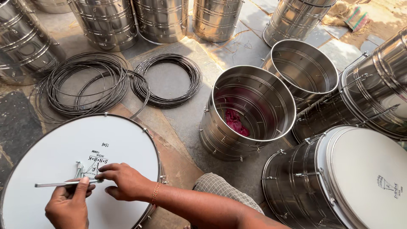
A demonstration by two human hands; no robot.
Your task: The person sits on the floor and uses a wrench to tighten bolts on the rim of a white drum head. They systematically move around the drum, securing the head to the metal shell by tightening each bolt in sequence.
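Left hand (pixel 68 205) closed around a slim flat silver metal bar (pixel 55 184), held level over the white round drumhead (pixel 51 157). Right hand (pixel 125 182) pinches small metal hooks (pixel 79 168) at the bar's end, beside the black printed mark at centre. Step judged: fitting hardware; fine finger alignment needed. Open steel drum shell (pixel 250 114) holding red cloth (pixel 235 122) stands well apart.

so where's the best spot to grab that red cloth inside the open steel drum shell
Probably from straight above, through the open top of the drum shell: its steel wall rings the red cloth on every side. The cloth lies crumpled at the bottom, so pinch its raised bunched middle rather than a flat edge.
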